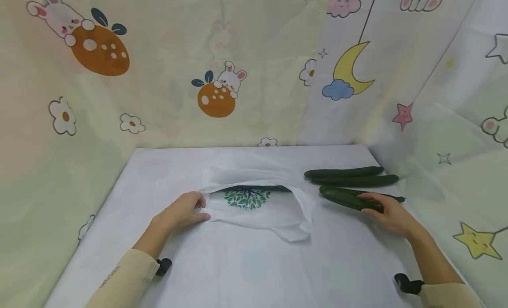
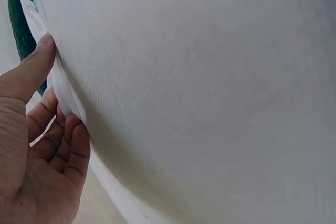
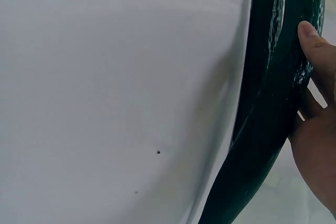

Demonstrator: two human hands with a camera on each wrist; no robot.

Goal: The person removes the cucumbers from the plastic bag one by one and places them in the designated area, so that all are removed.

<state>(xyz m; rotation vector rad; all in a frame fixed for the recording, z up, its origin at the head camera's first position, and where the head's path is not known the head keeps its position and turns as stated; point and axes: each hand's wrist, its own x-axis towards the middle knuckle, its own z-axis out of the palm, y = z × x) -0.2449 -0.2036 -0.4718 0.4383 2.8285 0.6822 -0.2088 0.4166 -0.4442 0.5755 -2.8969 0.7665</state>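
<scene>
A white bag (image 1: 258,217) printed with a green leafy tree lies mid-table, its mouth facing me. Along the back of that mouth shows a dark green cucumber (image 1: 283,189), partly covered by the bag. At the bag's left edge, my left hand (image 1: 184,209) pinches the material between thumb and fingers; the left wrist view shows the thumb (image 2: 42,61) on the rim. To the right of the bag, my right hand (image 1: 390,213) grips a cucumber (image 1: 343,198), thumb on the near side. Its far fingers are partly hidden. Another cucumber (image 1: 398,198) lies close behind the held one.
Two more cucumbers (image 1: 345,172) lie side by side farther back on the right. A white cloth covers the table (image 1: 238,272). Printed fabric (image 1: 166,78) hangs at the back and both sides.
</scene>
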